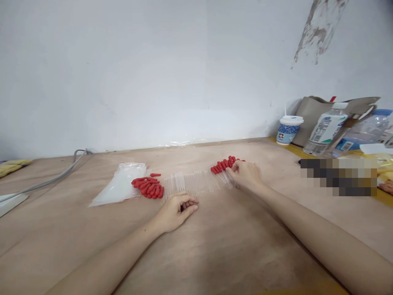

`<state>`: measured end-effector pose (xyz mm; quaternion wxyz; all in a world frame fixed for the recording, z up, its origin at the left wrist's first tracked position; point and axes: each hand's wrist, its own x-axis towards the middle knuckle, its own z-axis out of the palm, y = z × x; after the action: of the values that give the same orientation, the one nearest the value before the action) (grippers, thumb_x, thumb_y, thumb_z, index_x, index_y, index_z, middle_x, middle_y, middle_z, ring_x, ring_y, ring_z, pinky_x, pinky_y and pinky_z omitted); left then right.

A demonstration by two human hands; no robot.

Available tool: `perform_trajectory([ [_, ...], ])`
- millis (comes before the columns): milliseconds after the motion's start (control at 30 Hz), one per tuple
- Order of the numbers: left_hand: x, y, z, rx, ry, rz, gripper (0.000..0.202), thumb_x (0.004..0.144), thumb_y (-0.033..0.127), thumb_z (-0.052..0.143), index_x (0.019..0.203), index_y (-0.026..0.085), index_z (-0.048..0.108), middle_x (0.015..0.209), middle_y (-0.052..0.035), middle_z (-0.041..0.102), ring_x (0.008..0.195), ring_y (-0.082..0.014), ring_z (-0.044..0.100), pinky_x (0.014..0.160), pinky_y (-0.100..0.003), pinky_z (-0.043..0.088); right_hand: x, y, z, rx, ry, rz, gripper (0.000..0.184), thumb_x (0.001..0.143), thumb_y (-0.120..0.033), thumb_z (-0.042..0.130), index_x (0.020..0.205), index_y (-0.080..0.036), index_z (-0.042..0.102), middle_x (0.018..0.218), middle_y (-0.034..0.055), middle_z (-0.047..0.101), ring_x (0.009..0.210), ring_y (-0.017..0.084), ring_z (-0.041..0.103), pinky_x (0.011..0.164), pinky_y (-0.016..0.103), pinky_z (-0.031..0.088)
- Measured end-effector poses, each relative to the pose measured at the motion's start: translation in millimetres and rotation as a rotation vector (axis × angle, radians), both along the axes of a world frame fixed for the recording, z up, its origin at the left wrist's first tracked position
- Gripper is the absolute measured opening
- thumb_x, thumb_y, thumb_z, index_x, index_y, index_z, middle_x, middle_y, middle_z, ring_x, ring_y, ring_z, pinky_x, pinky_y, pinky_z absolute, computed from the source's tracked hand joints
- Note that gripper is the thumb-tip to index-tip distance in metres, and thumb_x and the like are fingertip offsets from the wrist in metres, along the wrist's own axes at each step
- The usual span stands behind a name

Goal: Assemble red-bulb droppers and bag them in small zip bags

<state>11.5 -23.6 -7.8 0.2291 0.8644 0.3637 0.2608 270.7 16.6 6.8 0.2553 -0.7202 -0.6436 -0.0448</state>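
L hand [176,209] is resting, thumb apart from fingers; R hand [244,174] is sitting at the red-capped tubes [222,164], can't tell if pinching. Many bare tubes [180,181] & loose red caps [150,189] are lying unjoined.

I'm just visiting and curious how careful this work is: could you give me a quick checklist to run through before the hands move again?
1. Left hand free: ok, fingers loosely curled, nothing visible in them.
2. Right hand's grip: cannot tell, its fingertips are at the red-tipped tubes, contact hidden.
3. Clear tubes laid out: ok, roughly side by side.
4. Loose red bulbs clear of the plastic bag: not ok, some overlap its right edge.
5. Drink cup away from the tubes: ok, it stands well to the right, near the wall.
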Motion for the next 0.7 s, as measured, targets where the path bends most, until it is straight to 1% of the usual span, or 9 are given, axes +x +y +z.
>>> perform_trajectory([
  [133,-0.9,0.7,0.7,0.015,-0.008,-0.013,0.017,0.08,0.022,0.052,0.091,0.017,0.064,0.082,-0.0031,0.06,0.069,-0.0111,0.055,0.063,-0.023,0.045,-24.2,-5.8,4.4,-0.048,-0.062,0.115,0.029,0.078,-0.037,0.045,0.064,-0.019,0.062,0.063,0.0028,0.063,0.066,0.018,0.057,0.075,0.035,0.027],
  [267,0.3,-2.4,-1.8,0.031,-0.007,-0.027,0.016,0.081,0.023,0.052,0.089,0.017,0.064,0.081,-0.0032,0.061,0.067,-0.0111,0.055,0.061,-0.022,0.044,-41.6,2.3,5.9,-0.166,-0.163,0.097,0.03,0.078,-0.036,0.045,0.064,-0.017,0.064,0.066,0.0068,0.064,0.069,0.02,0.057,0.072,0.035,0.027],
  [367,1.7,-5.6,2.1,0.134,-0.088,0.007,0.016,0.082,0.025,0.051,0.084,0.017,0.065,0.077,-0.0034,0.062,0.066,-0.0117,0.055,0.06,-0.022,0.043,-50.7,10.7,5.0,-0.255,-0.208,0.075,0.028,0.079,-0.034,0.045,0.072,-0.015,0.065,0.073,0.0102,0.065,0.074,0.023,0.058,0.072,0.036,0.028],
  [467,-4.7,4.0,22.0,0.308,-0.184,0.147,0.019,0.08,0.03,0.053,0.071,0.016,0.062,0.069,-0.0027,0.061,0.065,-0.0127,0.054,0.06,-0.023,0.042,-58.2,15.8,3.1,-0.285,-0.227,0.089,0.024,0.078,-0.028,0.046,0.077,-0.014,0.065,0.078,0.0127,0.065,0.076,0.024,0.059,0.073,0.037,0.028],
  [500,-10.2,12.2,31.8,0.339,-0.183,0.223,0.023,0.079,0.033,0.053,0.066,0.015,0.059,0.065,-0.002,0.06,0.063,-0.013,0.054,0.059,-0.023,0.041,-60.3,16.6,2.5,-0.29,-0.231,0.094,0.023,0.078,-0.026,0.046,0.077,-0.013,0.065,0.079,0.0133,0.065,0.075,0.024,0.059,0.073,0.037,0.028],
  [533,-17.4,22.8,42.2,0.327,-0.153,0.3,0.026,0.08,0.037,0.051,0.067,0.015,0.058,0.063,-0.0015,0.059,0.062,-0.0133,0.053,0.058,-0.023,0.041,-62.2,16.8,2.0,-0.293,-0.236,0.098,0.022,0.078,-0.023,0.046,0.076,-0.013,0.065,0.079,0.0136,0.065,0.075,0.024,0.059,0.073,0.037,0.028],
  [600,-35.4,49.7,61.4,0.242,-0.02,0.423,0.037,0.083,0.044,0.04,0.068,0.015,0.058,0.062,-0.0012,0.058,0.06,-0.014,0.053,0.056,-0.023,0.04,-65.1,15.2,1.9,-0.294,-0.246,0.105,0.021,0.078,-0.018,0.044,0.075,-0.012,0.065,0.078,0.0137,0.065,0.074,0.023,0.059,0.072,0.036,0.029],
  [667,-54.2,79.0,74.3,0.175,0.196,0.475,0.04,0.085,0.042,0.031,0.081,0.015,0.059,0.078,-0.0036,0.062,0.07,-0.0156,0.056,0.061,-0.024,0.042,-66.6,9.5,2.9,-0.27,-0.257,0.11,0.023,0.08,-0.017,0.041,0.078,-0.01,0.063,0.076,0.0142,0.065,0.074,0.023,0.059,0.073,0.036,0.029],
  [700,-62.2,92.6,77.7,0.163,0.346,0.481,0.035,0.084,0.038,0.033,0.089,0.015,0.059,0.088,-0.0044,0.062,0.078,-0.0162,0.056,0.065,-0.024,0.042,-66.8,5.0,3.6,-0.251,-0.263,0.113,0.024,0.081,-0.017,0.039,0.082,-0.009,0.062,0.077,0.0147,0.064,0.075,0.024,0.058,0.073,0.036,0.028],
])
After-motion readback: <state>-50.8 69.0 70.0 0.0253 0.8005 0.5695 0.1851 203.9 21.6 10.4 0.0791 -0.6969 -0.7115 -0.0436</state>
